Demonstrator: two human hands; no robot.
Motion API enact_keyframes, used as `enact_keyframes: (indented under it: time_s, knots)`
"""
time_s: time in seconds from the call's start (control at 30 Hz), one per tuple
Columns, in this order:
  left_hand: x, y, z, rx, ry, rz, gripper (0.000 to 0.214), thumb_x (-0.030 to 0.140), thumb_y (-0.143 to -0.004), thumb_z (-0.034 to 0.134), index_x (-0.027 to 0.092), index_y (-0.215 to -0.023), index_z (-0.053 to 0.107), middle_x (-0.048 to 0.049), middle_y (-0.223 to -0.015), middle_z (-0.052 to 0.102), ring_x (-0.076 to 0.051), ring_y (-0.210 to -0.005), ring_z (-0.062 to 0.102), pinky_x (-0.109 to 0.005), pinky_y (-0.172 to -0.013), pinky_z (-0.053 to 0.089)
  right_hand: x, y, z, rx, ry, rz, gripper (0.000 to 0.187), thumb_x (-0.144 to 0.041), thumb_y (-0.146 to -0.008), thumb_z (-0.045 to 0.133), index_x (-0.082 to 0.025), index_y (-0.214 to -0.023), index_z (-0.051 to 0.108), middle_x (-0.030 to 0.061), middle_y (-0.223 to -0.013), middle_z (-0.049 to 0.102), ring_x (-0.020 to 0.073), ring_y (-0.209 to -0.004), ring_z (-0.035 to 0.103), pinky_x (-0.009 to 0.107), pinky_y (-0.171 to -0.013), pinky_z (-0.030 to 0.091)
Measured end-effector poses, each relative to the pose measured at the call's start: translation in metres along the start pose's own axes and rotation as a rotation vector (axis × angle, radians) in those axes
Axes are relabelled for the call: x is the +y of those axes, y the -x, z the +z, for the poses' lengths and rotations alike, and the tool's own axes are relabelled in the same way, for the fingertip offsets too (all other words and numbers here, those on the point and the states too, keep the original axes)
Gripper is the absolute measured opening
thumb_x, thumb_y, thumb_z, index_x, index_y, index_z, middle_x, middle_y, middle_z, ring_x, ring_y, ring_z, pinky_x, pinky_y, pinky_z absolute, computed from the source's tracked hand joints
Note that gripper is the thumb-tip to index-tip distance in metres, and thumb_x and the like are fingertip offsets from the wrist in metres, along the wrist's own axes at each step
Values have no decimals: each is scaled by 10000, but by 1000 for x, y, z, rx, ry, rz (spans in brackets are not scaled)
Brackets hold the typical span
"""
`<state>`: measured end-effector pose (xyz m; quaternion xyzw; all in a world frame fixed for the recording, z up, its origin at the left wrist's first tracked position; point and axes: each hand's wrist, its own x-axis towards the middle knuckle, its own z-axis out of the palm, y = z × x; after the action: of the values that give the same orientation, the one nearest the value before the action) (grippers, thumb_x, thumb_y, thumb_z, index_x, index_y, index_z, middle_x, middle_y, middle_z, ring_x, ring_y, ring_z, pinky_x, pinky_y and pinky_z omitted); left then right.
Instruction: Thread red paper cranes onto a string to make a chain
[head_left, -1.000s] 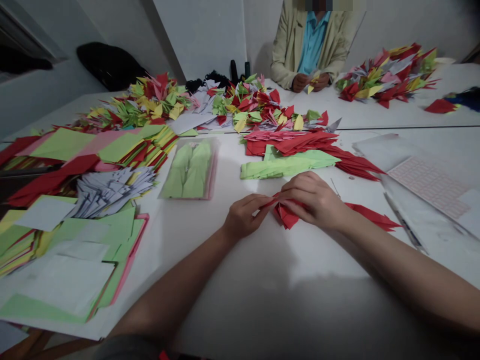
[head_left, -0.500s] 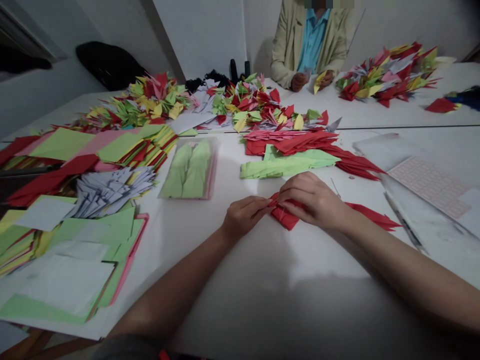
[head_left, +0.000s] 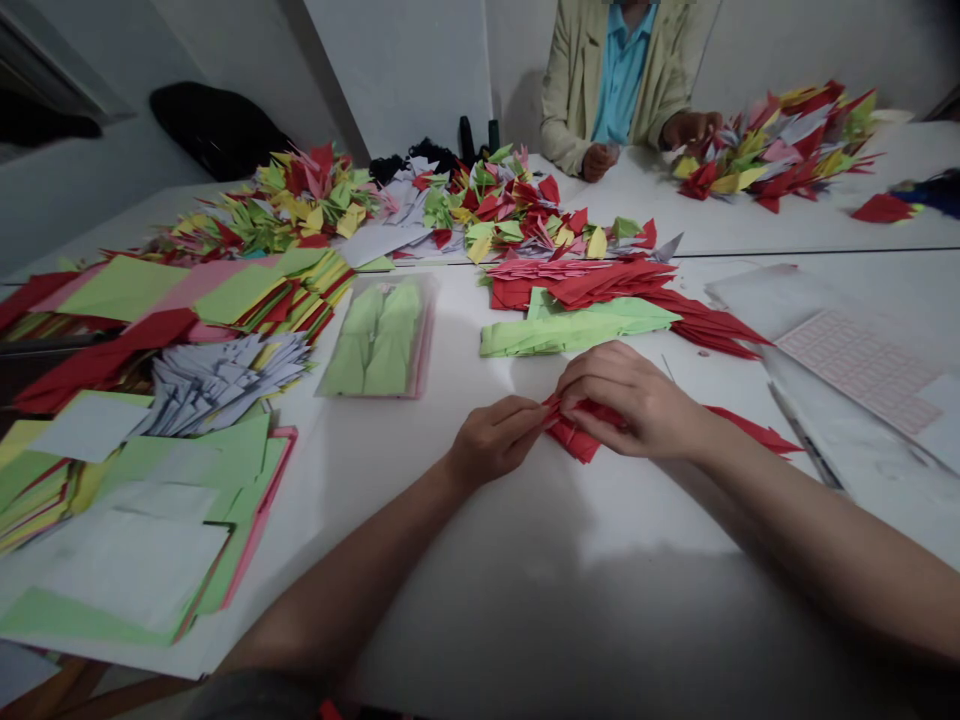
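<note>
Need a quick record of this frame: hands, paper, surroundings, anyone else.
left hand: fingertips pinch folded red paper at its near end
right hand: grips the same paper from above
nearby: red folded strips; green folded paper bundle; clear sleeve of green paper
co-worker: seated person in beige jacket, across the table, one hand at a pile of multicoloured folded paper pieces
surface: white table
</note>
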<state>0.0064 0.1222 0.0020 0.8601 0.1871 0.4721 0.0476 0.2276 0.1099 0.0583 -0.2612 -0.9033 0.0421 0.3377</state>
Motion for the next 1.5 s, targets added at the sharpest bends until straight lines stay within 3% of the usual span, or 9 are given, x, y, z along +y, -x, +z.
enact_keyframes:
  time_s: [0.3,0.47,0.97,1.33,1.5]
  knots:
    - [-6,1,-2,58,-15,-51,149,93,-803,681,165,-928,643,-47,-839,723,-123,-759,698,-200,-692,569,13,3,-28,69,-7,76,93,-169,-851,597,-207,-935,610,82,-974,676,226,-932,619,387,-825,467]
    - [-8,2,1,48,-21,-37,172,121,-809,696,177,-964,645,-34,-864,734,-115,-773,705,-190,-702,576,6,2,-19,-13,21,27,80,-198,-879,586,-209,-941,635,85,-1053,673,227,-966,611,397,-835,461]
    - [-5,4,2,-21,-53,14,168,158,-849,655,178,-1015,638,-36,-905,730,-113,-792,703,-199,-713,577,-2,3,4,-56,38,-26,130,-180,-905,540,-179,-1013,613,95,-1022,674,222,-966,609,390,-824,490]
    - [-3,4,0,-19,-39,8,162,138,-849,629,159,-1009,615,-66,-877,688,-127,-773,665,-211,-670,554,4,1,-15,-99,14,58,136,-236,-882,568,-182,-1005,595,94,-1030,669,225,-943,597,389,-836,461]
    - [-1,0,0,-39,-41,-5,126,143,-859,593,169,-982,587,-53,-867,700,-131,-776,676,-221,-694,562,1,2,-6,-96,22,-1,192,-279,-899,565,-185,-1065,589,85,-984,675,222,-944,600,396,-852,456]
